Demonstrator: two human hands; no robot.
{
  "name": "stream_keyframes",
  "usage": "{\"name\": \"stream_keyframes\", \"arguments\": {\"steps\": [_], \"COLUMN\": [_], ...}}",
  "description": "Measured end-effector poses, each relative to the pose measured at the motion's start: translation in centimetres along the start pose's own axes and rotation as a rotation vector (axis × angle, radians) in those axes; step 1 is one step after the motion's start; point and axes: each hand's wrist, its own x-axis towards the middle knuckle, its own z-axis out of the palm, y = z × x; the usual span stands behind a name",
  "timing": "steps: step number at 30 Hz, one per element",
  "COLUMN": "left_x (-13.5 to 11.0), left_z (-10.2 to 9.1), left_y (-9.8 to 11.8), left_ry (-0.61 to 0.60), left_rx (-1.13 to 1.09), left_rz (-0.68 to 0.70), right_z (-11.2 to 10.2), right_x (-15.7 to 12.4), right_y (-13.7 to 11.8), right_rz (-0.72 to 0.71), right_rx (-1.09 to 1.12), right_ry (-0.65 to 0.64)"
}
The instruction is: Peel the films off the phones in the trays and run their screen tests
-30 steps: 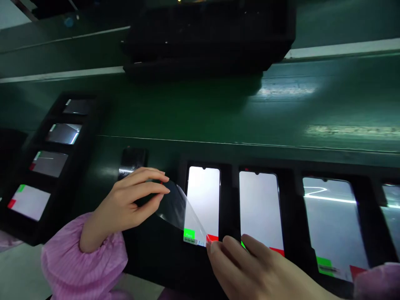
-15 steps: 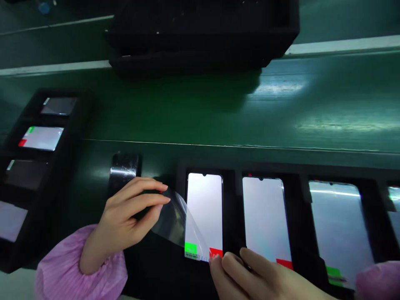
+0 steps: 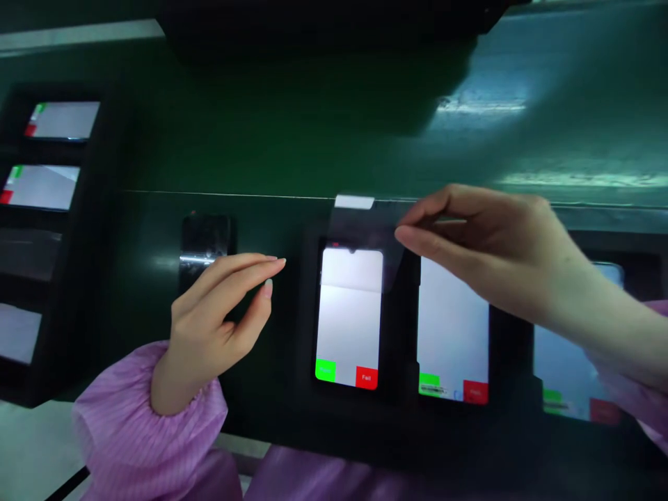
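A clear protective film (image 3: pixel 365 224) with a white strip at its far edge hangs from my right hand (image 3: pixel 501 240), pinched at its right side between thumb and fingers. It overlaps the top of a phone (image 3: pixel 348 327) whose lit white screen shows a green box and a red "Fail" box. My left hand (image 3: pixel 222 316) is left of that phone, thumb and fingers apart, holding nothing. Partly behind its fingers lies a dark glossy phone-shaped piece (image 3: pixel 205 233). A second lit phone (image 3: pixel 453 334) sits in the tray under my right hand.
The black tray (image 3: pixel 399 410) carries a further lit phone (image 3: pixel 563 369) at the right, partly behind my forearm. Another black tray (image 3: pixel 99 160) with several phones stands at the left. A large black box (image 3: pixel 323 28) is at the top, on the green surface (image 3: pixel 261 132).
The film has come off the phone's lower part, leaving my left hand, and my right hand has lifted it up to the phone's far end. The camera view has shifted.
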Motion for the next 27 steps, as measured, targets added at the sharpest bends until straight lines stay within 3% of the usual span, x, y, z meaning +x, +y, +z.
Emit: {"name": "stream_keyframes", "arguments": {"steps": [4, 10, 15, 22, 24, 27], "left_x": [-0.3, -0.9, -2.1, -6.1, -7.5, -9.5], "left_z": [-0.2, -0.4, 0.9, 1.1, 0.6, -0.3], "left_y": [-0.4, -0.1, 1.0, 2.9, 3.6, 4.4], "left_ry": [-0.026, -0.305, -0.334, -0.350, -0.349, -0.305], "left_rx": [-0.014, -0.028, 0.082, 0.159, 0.111, -0.012], "left_rz": [0.058, 0.134, 0.279, 0.268, 0.258, 0.208], "right_z": [-0.3, 0.3, 0.7, 2.2, 2.3, 1.7], "right_x": [-0.8, -1.9, -2.6, -4.1, -5.3, -8.3], "right_y": [-0.3, -0.7, -0.7, -0.2, -0.3, -0.6], "right_rz": [0.048, 0.059, 0.014, -0.033, -0.056, -0.132], "right_rx": [0.045, 0.041, 0.048, 0.019, -0.047, -0.214], "right_ry": [0.057, 0.074, 0.060, 0.009, -0.096, -0.423]}}
